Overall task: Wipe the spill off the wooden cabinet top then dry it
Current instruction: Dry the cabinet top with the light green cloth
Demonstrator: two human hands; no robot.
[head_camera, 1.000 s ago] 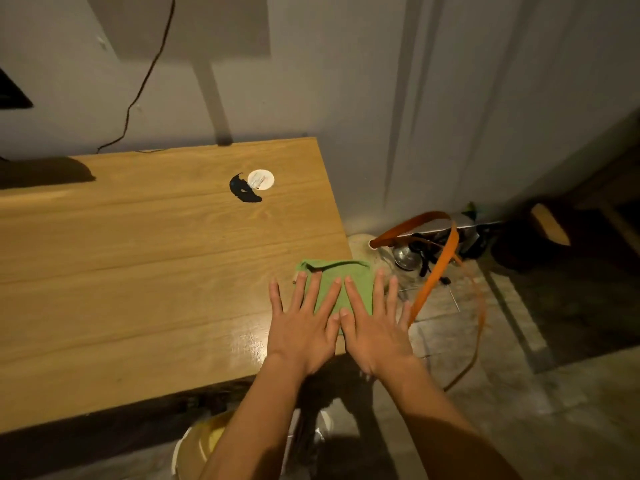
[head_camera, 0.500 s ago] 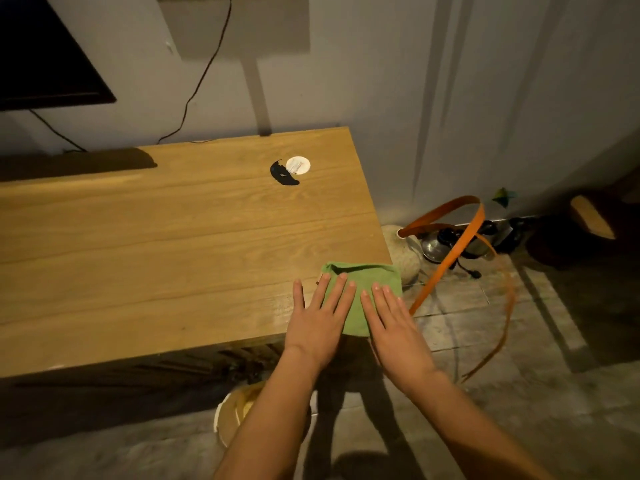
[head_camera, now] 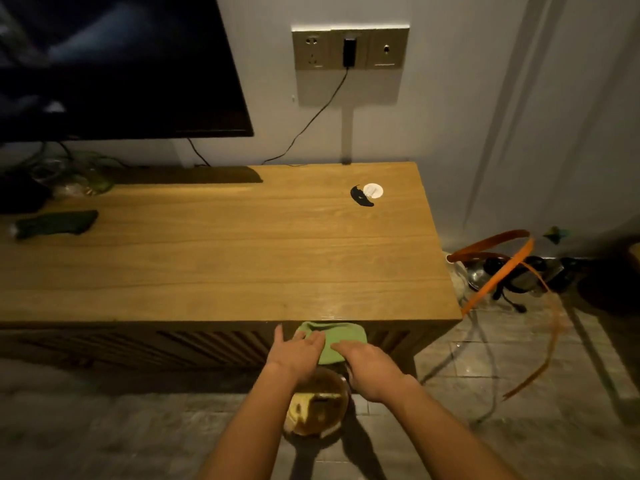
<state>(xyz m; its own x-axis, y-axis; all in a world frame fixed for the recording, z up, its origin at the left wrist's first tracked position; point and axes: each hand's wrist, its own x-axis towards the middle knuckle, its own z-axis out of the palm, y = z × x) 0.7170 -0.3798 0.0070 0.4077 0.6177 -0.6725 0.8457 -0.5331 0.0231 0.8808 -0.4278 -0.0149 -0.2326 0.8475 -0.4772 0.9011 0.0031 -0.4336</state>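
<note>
A green cloth hangs in front of the wooden cabinet's front edge, off the cabinet top. My left hand holds its left side and my right hand holds its right side, fingers curled over it. A wet sheen shows on the wood near the front right edge. Directly below the cloth and hands a bowl with brownish liquid stands on the floor.
A dark mark and a white disc lie at the cabinet's back right. A dark object lies at the left, a TV hangs above. Orange straps and clutter sit on the floor to the right.
Both hands pulled the green cloth back off the cabinet's front right corner and now hold it in the air over the bowl. The view has moved back and up.
</note>
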